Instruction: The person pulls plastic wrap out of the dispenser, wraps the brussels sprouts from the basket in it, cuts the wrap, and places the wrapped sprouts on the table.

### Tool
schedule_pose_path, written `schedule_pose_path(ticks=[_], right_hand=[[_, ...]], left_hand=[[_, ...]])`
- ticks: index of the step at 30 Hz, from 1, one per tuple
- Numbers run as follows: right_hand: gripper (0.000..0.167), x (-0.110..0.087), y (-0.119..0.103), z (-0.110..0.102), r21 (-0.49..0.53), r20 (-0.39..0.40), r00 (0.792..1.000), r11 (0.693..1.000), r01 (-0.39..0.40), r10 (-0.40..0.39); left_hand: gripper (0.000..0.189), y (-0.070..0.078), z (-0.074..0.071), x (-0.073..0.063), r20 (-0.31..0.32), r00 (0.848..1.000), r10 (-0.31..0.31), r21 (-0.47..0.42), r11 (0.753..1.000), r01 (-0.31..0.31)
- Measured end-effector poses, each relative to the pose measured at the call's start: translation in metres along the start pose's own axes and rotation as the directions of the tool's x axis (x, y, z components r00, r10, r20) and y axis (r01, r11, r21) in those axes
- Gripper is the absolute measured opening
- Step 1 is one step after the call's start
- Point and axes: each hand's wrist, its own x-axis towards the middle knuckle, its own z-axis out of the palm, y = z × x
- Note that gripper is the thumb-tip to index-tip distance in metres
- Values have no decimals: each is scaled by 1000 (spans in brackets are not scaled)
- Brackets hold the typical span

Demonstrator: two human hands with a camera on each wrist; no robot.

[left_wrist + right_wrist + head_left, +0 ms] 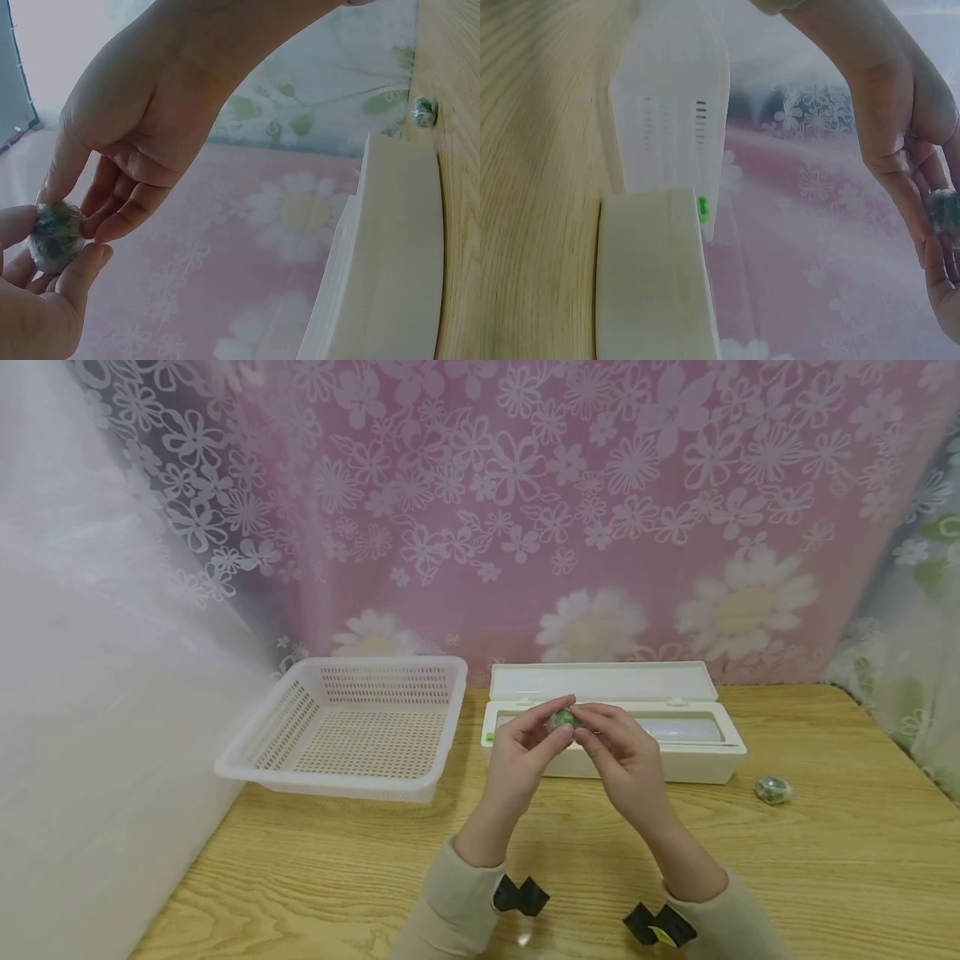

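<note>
A small round green thing wrapped in clear film [564, 720] is held up between both hands, over the front of the white box. My left hand [517, 758] grips its left side between thumb and fingers. My right hand [628, 760] pinches it from the right. The left wrist view shows the wrapped thing [56, 238] closer, with crinkled film over dark green; what is inside cannot be made out. Behind the hands stands the long white box [637, 767], lid raised, with a roll of clear film [682, 729] inside. Fingers hide part of the roll.
A second film-wrapped green thing [773, 790] lies on the wooden table [840, 852], right of the box. The white plastic basket [427, 789] stands at the left. A flowered pink curtain [480, 527] hangs behind the table, with whitish sheeting [97, 693] along the left.
</note>
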Motion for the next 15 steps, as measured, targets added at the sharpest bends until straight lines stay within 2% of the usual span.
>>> schedule_pose_path(ticks=[3, 6, 10, 12, 15], right_hand=[[24, 2, 3, -1, -157, 17, 994, 981, 113, -112], [40, 2, 6, 0, -285, 46, 975, 933, 221, -217], [43, 2, 9, 2, -351, 52, 948, 883, 311, -313], [39, 2, 9, 2, -368, 46, 937, 866, 339, -347], [35, 3, 8, 3, -379, 40, 908, 835, 400, -417]], left_hand=[[32, 0, 1, 0, -25, 997, -76, -38, 996, 75], [26, 1, 3, -1, -62, 993, -97, -119, 989, 89], [15, 3, 6, -2, -83, 992, -92, -220, 973, 71], [15, 3, 7, -3, -83, 993, -90, -246, 967, 67], [13, 2, 8, -3, -76, 994, -79, -260, 964, 56]])
